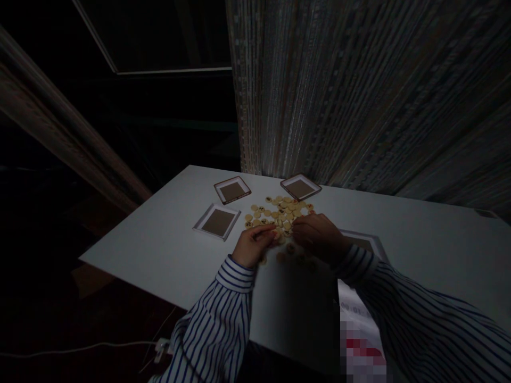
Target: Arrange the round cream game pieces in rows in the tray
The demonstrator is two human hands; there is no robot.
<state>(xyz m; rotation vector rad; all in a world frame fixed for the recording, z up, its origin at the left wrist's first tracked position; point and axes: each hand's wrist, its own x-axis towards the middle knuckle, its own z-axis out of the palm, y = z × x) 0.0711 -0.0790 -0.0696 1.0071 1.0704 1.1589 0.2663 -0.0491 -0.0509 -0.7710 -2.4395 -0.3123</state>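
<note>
Beyond the left grip (250,245), yellow discs (275,215) are showing black or red marks, its white sleeve (217,324) blue stripes.

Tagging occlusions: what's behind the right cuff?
Part of a shallow tray: far rim, some brown floor. The right hand and striped sleeve hide the rest.

Open lanes cross the white tabletop (159,239) left of a white-rimmed square tray (216,222) and between two brown-rimmed square trays (233,191) (301,188); scattered round cream discs (288,209) obstruct the centre, a beaded curtain (299,106) the rear.
</note>
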